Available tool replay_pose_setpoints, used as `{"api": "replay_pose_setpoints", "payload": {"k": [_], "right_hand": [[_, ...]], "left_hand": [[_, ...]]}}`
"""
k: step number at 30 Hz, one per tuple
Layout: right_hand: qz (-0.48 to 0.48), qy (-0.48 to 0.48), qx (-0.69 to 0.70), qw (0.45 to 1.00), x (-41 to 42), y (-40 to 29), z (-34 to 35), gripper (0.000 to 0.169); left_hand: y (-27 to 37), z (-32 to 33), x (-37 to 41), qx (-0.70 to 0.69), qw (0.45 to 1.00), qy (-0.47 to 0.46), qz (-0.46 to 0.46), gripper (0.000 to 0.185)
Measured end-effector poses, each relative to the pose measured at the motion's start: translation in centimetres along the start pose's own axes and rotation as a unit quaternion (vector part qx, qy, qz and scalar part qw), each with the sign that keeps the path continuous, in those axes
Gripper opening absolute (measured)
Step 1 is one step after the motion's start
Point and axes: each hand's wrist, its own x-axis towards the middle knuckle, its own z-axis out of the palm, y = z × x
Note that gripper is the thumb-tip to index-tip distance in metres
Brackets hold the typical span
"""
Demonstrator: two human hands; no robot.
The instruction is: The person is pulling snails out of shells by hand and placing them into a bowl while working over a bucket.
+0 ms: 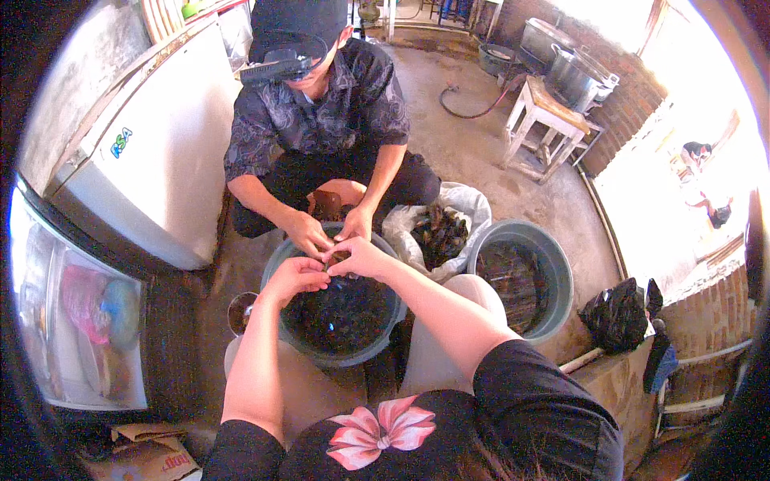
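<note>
Over a round grey-blue plastic tub [394, 333] my two hands meet, fingertips nearly touching. My left hand [299, 279] and my right hand [361, 257] pinch something very small and thin between them; what it is cannot be made out. Dark, wet-looking contents [340, 315] fill the lower part of the tub. Just beyond my fingers are the hands [310, 231] of a person seated opposite, also close together over the tub's far side.
A white sack [478, 201] holding dark brown pieces stands right of the tub, beside a second grey tub [562, 288] with dark contents. A white freezer [174, 144] is at the left. Farther off are a wooden stool [535, 96] with a metal pot [571, 78] and a black plastic bag [613, 315].
</note>
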Motion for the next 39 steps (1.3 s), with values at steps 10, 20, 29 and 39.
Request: {"api": "replay_pose_setpoints", "payload": {"k": [10,20,29,39], "right_hand": [[-0.005,0.01,-0.012,1.0,0.4,1.1,0.5,0.025],[-0.001,0.02,0.023,1.0,-0.1,-0.5,0.8,0.026],[-0.041,0.067,0.032,0.996,0.4,0.0,0.4,0.019],[-0.041,0.077,0.03,0.996,0.0,-0.7,-0.1,0.022]], "left_hand": [[0.8,0.7,-0.5,0.032,0.999,-0.02,0.034,0.021],[-0.4,-0.2,0.0,0.04,0.996,0.0,0.075,0.021],[-0.9,-0.6,0.6,0.131,0.977,0.068,0.157,0.028],[-1.4,-0.9,1.4,0.054,0.982,0.089,0.159,0.033]]}}
